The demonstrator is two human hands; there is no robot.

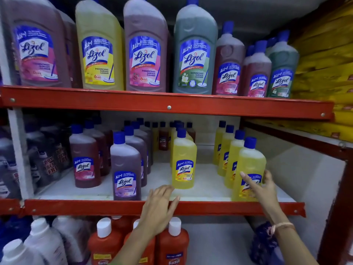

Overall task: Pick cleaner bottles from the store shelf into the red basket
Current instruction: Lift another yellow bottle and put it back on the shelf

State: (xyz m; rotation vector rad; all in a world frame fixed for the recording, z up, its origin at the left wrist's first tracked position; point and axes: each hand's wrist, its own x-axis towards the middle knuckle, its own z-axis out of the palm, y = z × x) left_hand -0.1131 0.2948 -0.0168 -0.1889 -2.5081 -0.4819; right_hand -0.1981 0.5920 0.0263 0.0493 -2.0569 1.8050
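Note:
On the middle shelf (76,206) stand small Lizol cleaner bottles with blue caps. A row of yellow ones runs back at the right, and my right hand (263,190) wraps the front yellow bottle (250,161), fingers across its label and thumb on its right side. The bottle stands upright on the shelf. My left hand (158,209) is open, fingers spread, over the red shelf edge just below and left of another yellow bottle (183,161), not touching it. A purple bottle (125,169) stands to the left. No red basket is in view.
Large Lizol bottles (145,46) fill the top shelf (169,107). Orange Bactin bottles (172,243) and white bottles (42,240) sit on the bottom shelf under my arms. A dark red upright post (336,217) bounds the right side. Yellow packs (324,64) are stacked beyond it.

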